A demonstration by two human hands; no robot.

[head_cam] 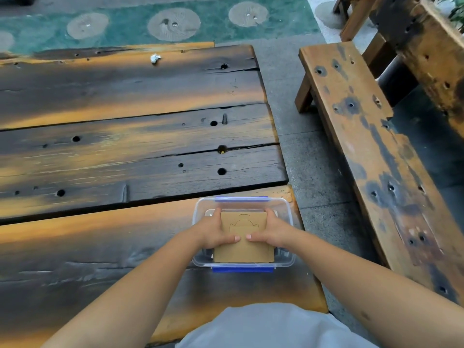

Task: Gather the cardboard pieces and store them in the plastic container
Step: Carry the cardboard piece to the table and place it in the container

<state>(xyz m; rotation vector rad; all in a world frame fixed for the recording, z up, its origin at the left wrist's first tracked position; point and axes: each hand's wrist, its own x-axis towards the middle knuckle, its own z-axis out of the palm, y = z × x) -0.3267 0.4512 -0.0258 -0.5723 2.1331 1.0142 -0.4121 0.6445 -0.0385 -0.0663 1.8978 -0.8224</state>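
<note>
Cardboard pieces (242, 238) stacked inside plastic container (286, 209), gripped between left hand (216, 232) and right hand (270, 229) fingers at both side edges

1. Wooden plank table (125, 151): dark, scorched boards with orange streaks, bolt holes and cracks.
2. Clear plastic container (286, 209), blue clips, rests on the nearest plank, directly under both hands.
3. Crumpled white scrap (155, 58) lies well beyond the hands, near the far edge.

brown cardboard pieces (242, 243), stacked flat, sit inside the clear plastic container (286, 209) with blue clips, near the table's right edge.
</note>
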